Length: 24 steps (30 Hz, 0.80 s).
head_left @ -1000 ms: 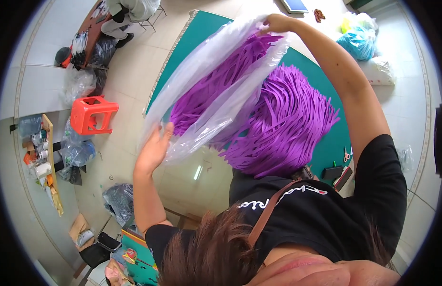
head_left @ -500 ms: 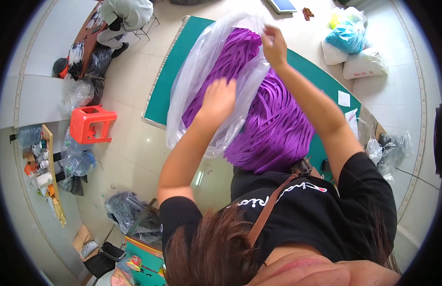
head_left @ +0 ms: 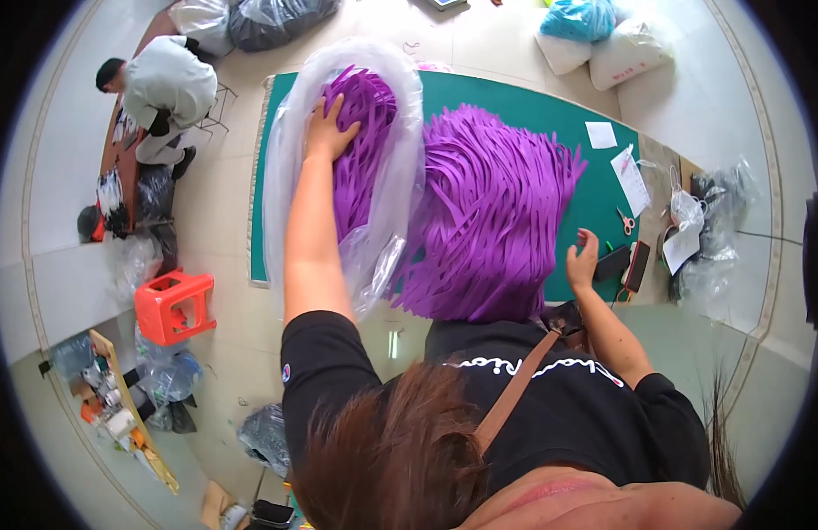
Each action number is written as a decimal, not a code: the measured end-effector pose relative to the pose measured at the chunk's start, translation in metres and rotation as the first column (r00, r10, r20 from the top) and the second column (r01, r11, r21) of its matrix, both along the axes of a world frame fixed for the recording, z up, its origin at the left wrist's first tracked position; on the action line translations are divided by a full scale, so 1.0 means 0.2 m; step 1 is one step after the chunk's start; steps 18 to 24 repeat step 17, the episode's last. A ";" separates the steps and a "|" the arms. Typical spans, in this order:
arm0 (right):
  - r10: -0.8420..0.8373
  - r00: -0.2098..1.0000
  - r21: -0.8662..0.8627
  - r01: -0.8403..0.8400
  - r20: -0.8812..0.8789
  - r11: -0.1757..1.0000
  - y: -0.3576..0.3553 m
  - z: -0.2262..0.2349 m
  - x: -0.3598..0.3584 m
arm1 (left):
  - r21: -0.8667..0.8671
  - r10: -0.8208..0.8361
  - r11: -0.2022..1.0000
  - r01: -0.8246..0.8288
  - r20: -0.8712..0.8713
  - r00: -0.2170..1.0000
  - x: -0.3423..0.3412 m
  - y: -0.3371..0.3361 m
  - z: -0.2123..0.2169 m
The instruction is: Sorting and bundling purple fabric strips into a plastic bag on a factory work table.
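On the green-topped table (head_left: pixel 493 90) lies a clear plastic bag (head_left: pixel 294 106), its mouth spread wide around a bundle of purple strips (head_left: pixel 369 110). My left hand (head_left: pixel 327 134) rests on those strips inside the bag, fingers spread and open. A large loose pile of purple strips (head_left: pixel 493 221) lies right of the bag, reaching the table's near edge. Right of that pile, my right hand (head_left: pixel 583 261) hovers low over the table with its fingers apart, holding nothing. Close to it are a black flat case (head_left: pixel 613 263) and a dark red-edged box (head_left: pixel 637 267).
Scissors (head_left: pixel 626 222) and paper sheets (head_left: pixel 630 181) lie at the table's right. A red plastic stool (head_left: pixel 174 306) stands on the floor to the left. Another person (head_left: pixel 170 88) sits at a brown bench, far left. Filled sacks (head_left: pixel 629 53) stand beyond the table.
My left hand has moved up and left onto the bagged strips. My right hand has left the bag's far rim and come down right of the pile. The bag sits farther left, apart from most of the pile.
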State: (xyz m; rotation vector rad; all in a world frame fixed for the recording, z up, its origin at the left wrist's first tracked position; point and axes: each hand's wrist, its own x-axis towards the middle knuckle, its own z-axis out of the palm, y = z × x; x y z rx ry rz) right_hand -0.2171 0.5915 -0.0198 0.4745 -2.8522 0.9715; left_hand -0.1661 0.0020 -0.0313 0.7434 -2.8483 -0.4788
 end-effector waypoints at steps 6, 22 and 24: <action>-0.094 0.797 0.410 -0.202 0.597 0.889 0.83 -0.42 0.26 | -0.051 -0.004 0.999 0.008 0.074 0.997 -0.01 0.03 0.01; -0.176 0.207 0.216 -0.186 0.962 0.959 1.17 -0.45 0.15 | 0.087 -0.363 0.905 0.416 -0.349 0.864 0.40 1.22 0.45; -0.176 0.207 0.216 -0.186 0.962 0.959 1.17 -0.45 0.15 | 0.087 -0.363 0.905 0.416 -0.349 0.864 0.40 1.22 0.45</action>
